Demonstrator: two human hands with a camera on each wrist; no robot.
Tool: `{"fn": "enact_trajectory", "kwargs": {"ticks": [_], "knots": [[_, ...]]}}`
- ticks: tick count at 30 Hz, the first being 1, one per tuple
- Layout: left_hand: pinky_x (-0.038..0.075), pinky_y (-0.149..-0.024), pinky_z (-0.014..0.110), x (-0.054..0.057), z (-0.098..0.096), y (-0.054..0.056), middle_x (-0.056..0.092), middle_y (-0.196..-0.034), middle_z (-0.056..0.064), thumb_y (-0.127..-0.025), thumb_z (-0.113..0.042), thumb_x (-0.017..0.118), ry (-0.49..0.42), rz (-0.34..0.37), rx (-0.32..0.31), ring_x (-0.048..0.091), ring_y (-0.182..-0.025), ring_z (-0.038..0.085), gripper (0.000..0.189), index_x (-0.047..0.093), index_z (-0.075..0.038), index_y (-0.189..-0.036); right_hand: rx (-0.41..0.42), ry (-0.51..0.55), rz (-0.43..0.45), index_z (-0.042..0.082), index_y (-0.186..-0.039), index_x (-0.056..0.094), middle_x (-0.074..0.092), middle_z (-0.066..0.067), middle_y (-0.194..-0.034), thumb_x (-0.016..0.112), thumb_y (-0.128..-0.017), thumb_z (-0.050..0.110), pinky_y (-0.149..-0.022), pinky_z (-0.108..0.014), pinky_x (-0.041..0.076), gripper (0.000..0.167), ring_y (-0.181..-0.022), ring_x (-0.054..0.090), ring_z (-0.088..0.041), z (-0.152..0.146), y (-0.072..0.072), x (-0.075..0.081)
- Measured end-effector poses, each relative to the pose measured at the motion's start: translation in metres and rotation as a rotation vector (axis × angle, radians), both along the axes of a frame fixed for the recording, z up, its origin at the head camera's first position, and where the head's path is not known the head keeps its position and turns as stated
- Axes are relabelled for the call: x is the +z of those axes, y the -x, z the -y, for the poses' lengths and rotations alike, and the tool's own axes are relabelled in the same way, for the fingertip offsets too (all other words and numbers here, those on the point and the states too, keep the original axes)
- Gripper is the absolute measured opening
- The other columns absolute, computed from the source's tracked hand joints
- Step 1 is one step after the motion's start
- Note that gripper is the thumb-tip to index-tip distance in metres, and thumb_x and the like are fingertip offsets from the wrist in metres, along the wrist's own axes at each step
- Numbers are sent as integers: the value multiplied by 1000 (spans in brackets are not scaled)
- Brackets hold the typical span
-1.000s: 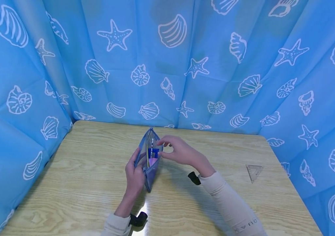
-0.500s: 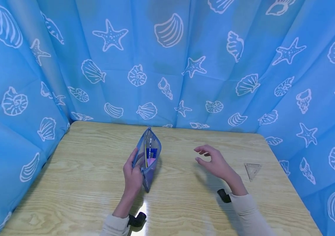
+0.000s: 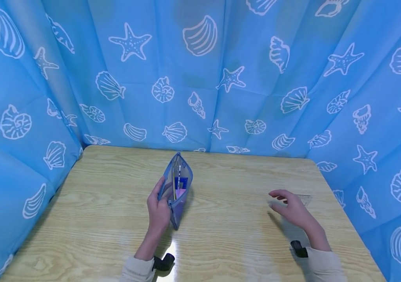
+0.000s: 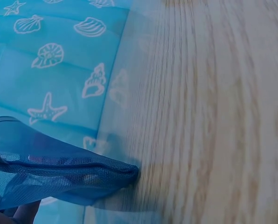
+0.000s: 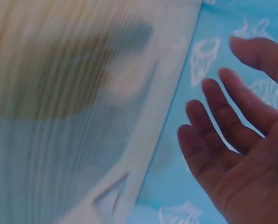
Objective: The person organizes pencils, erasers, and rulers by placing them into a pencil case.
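A blue mesh pencil pouch [image 3: 182, 207] with its zip undone stands on the table, gripped at its near left side by my left hand [image 3: 159, 211]. Inside lie a pencil [image 3: 179, 176], a yellow stick-like item [image 3: 174, 186], a dark blue piece [image 3: 182, 183] and something pink [image 3: 180, 192]. Over at the right, my right hand [image 3: 293, 207] hovers with loosely bent fingers and holds nothing. Partly hidden behind it lies a clear triangular set square [image 3: 305, 199]. In the right wrist view the set square [image 5: 110, 198] shows blurred near the table edge.
The wood-grain table [image 3: 115, 219] reaches to a blue curtain [image 3: 200, 78] with white shells and starfish, which hangs along the back and both sides. Dark wrist cameras sit on both wrists, the left camera [image 3: 164, 262] close to the tabletop.
My right hand has left the pouch opening and travelled right to the set square. The left hand keeps its grip on the pouch, nearly still.
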State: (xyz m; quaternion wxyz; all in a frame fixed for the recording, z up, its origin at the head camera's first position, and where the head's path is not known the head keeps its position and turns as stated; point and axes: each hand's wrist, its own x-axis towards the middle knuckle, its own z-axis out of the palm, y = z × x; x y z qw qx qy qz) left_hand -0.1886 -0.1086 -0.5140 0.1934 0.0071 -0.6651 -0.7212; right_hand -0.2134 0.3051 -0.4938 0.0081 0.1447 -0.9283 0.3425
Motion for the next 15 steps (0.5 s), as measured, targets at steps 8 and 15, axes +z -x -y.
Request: {"fn": "enact_trajectory", "kwargs": {"ticks": [8,15], "knots": [[44,-108,50,-1,1,-2,57,-136,35,-87,16,32,3,-2,14,59,-125,48,64,38,11,-150,-73,-134,73,-10,-130,59,61,-31,-124,72,-90,6,-86,-57,54,46,-111,57,-49,-53,0,1],[44,-109,51,0,1,-1,59,-135,34,-88,15,33,17,5,24,59,-126,46,62,39,10,-150,-86,-228,107,-13,-131,56,56,-36,-128,83,-82,15,-84,-58,53,63,-110,54,-52,-95,21,0]]}}
